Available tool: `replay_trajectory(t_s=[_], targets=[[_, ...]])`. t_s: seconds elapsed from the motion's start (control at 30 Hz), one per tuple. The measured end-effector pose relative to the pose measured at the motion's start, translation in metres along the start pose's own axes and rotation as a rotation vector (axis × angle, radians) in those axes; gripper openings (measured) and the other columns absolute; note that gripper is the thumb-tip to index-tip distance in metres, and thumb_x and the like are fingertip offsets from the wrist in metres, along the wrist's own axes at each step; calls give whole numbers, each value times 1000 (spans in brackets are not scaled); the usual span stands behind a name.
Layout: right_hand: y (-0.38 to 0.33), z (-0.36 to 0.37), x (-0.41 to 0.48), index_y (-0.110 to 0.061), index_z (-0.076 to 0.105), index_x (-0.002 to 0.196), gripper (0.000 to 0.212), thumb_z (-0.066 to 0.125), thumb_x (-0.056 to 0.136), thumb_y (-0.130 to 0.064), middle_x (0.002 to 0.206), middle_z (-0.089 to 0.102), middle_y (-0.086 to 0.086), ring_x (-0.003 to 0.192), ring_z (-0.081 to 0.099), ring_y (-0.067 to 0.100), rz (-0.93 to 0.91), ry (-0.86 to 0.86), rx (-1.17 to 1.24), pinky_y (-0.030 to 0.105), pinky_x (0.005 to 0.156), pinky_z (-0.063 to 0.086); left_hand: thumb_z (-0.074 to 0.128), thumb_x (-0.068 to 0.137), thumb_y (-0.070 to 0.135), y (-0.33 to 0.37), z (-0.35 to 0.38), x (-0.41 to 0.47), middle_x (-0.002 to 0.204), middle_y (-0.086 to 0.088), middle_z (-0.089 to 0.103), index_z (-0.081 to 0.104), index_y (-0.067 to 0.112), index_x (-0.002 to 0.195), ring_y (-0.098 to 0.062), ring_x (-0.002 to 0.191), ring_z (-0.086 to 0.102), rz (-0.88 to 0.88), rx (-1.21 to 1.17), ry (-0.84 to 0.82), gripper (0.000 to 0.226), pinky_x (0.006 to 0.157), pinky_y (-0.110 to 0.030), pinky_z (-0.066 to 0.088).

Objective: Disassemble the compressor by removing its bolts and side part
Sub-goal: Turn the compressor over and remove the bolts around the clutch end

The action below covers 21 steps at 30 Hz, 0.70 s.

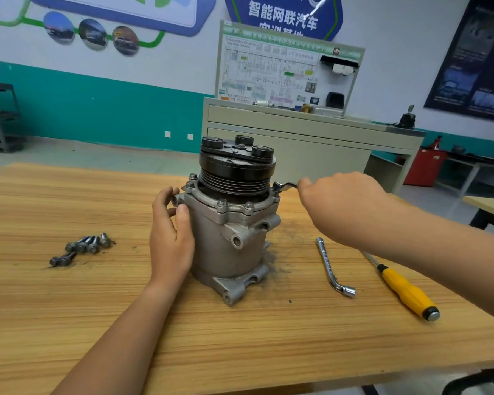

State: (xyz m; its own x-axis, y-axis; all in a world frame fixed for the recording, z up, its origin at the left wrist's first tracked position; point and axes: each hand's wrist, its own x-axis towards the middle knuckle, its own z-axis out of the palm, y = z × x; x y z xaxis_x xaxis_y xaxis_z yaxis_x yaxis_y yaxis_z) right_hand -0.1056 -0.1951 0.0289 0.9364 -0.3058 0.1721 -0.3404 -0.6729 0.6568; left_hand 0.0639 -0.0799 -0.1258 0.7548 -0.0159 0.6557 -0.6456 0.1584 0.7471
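Right hand point(342, 206) is closed round the handle of a wrench point(283, 186). I only see the short bit of shank and the head, sticking out left of the fingers. The head sits at the far-right corner of the compressor point(226, 246) top flange; I can't tell if it's seated on a bolt.

Left hand point(170, 235) wraps the left side of the housing, thumb on the near face, fingers curled toward the far side by a mounting ear.

Compressor stands upright mid-table, black pulley point(237, 172) on top. I count three flange bolts point(222, 203) seated in the rim, near and left side.

Loose bolts point(80, 248) lie clustered left of the left hand, well apart from the housing.

Right of the compressor, an L-shaped socket wrench point(332, 266) lies flat on the table point(240, 352). A yellow-handled screwdriver point(405, 289) is further right, shaft running under the right forearm.

Dark grit on the wood round the base.
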Motion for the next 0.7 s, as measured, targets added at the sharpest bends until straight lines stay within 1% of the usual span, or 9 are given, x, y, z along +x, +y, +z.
replay_trajectory(t_s=[0.1, 0.17, 0.23, 0.3, 0.4, 0.5, 0.57, 0.63, 0.7], targets=[[-1, -14, 2, -7, 50, 111, 22, 43, 91, 0, 58, 31, 0, 45, 28, 14, -111, -27, -179, 24, 38, 20, 33, 92, 35, -3, 0, 1, 114, 34, 43, 41, 19, 131, 28, 101, 40, -6, 6, 10, 43, 80, 5, 28], [3, -19, 2, -9, 51, 106, 18, 40, 92, -4, 56, 33, -2, 44, 29, 13, -169, -18, -260, 24, 37, 21, 33, 92, 36, -5, 0, 2, 112, 33, 44, 43, 18, 130, 28, 100, 40, -20, 9, 22, 44, 82, 4, 29], [10, -18, 4, -11, 49, 102, 14, 38, 93, -11, 56, 33, -3, 44, 29, 12, -192, -21, -255, 23, 37, 24, 32, 92, 36, -5, 0, 3, 112, 33, 45, 44, 20, 129, 27, 100, 41, -33, 0, 33, 42, 84, 2, 31], [16, -16, 6, -11, 47, 101, 15, 35, 95, -16, 58, 35, -3, 46, 32, 10, -186, -43, -192, 23, 39, 26, 32, 92, 36, -4, 0, 3, 111, 34, 45, 44, 22, 128, 26, 99, 41, -39, -6, 38, 40, 84, 2, 31], [15, -14, 8, -12, 45, 96, 10, 36, 94, -17, 58, 35, -3, 46, 33, 11, -188, -32, -163, 23, 40, 26, 32, 92, 36, -4, 0, 2, 111, 35, 45, 44, 24, 127, 23, 99, 43, -49, -12, 34, 39, 83, 2, 32], [11, -9, 10, -13, 40, 90, 7, 36, 95, -16, 56, 34, -3, 44, 32, 12, -200, 19, -196, 24, 38, 24, 32, 92, 37, -3, -1, 2, 111, 35, 46, 41, 31, 122, 25, 99, 43, -57, -19, 26, 32, 83, 1, 32], [16, -1, 12, -12, 39, 92, 7, 34, 95, -16, 55, 36, -4, 44, 33, 11, -191, 23, -172, 24, 39, 25, 33, 91, 38, -3, -1, 2, 111, 35, 46, 41, 31, 123, 24, 99, 43, -60, -29, 26, 33, 83, 1, 32], [24, 10, 16, -12, 39, 100, 7, 34, 94, -12, 55, 38, -4, 44, 33, 11, -168, 15, -152, 23, 39, 23, 33, 91, 39, -4, 0, 2, 111, 35, 46, 42, 27, 126, 23, 101, 44, -61, -35, 28, 38, 84, 0, 34], [31, 19, 21, -13, 36, 110, 19, 35, 92, -6, 55, 38, -4, 43, 32, 11, -149, 25, -155, 23, 38, 21, 32, 91, 39, -4, 0, 3, 111, 36, 46, 42, 25, 129, 22, 103, 45, -68, -42, 24, 41, 86, -2, 36]])
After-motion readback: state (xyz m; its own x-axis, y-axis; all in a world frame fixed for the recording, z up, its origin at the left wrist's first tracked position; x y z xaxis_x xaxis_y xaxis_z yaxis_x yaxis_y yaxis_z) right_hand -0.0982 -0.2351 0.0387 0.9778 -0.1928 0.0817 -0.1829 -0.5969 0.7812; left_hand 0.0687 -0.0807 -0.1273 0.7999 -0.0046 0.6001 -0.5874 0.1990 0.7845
